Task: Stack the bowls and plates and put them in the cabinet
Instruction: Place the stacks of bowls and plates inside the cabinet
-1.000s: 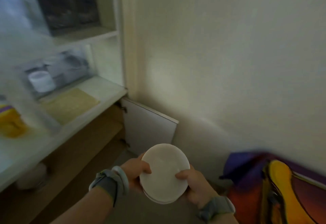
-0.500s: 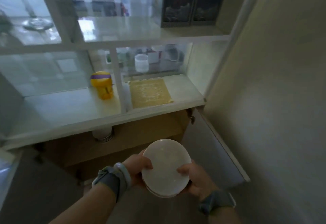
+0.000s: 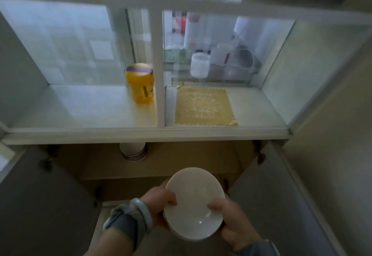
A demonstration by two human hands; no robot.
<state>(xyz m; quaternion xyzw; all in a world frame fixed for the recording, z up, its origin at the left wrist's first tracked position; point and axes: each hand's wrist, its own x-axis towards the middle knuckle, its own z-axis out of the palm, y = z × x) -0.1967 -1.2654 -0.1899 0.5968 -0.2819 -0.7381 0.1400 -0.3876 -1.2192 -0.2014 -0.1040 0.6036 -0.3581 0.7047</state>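
Note:
A stack of white plates and bowls [image 3: 194,203] is held low in the middle of the head view, just in front of the open lower cabinet [image 3: 181,161]. My left hand [image 3: 161,203] grips its left rim, thumb on top. My right hand [image 3: 233,219] grips its right rim and underside. Both cabinet doors stand open, the left door [image 3: 46,201] and the right door [image 3: 281,199]. Inside, under the shelf edge, stands another stack of white bowls [image 3: 132,151].
Above the cabinet runs a white shelf [image 3: 141,133] with a yellow jar with a purple band [image 3: 141,83], a yellow mat [image 3: 203,105] and white containers [image 3: 199,64] behind glass. A plain wall [image 3: 332,124] closes the right side.
My view has swung left from the wall to face the cabinet squarely. Both hands keep holding the stack, which now sits closer to the open lower compartment.

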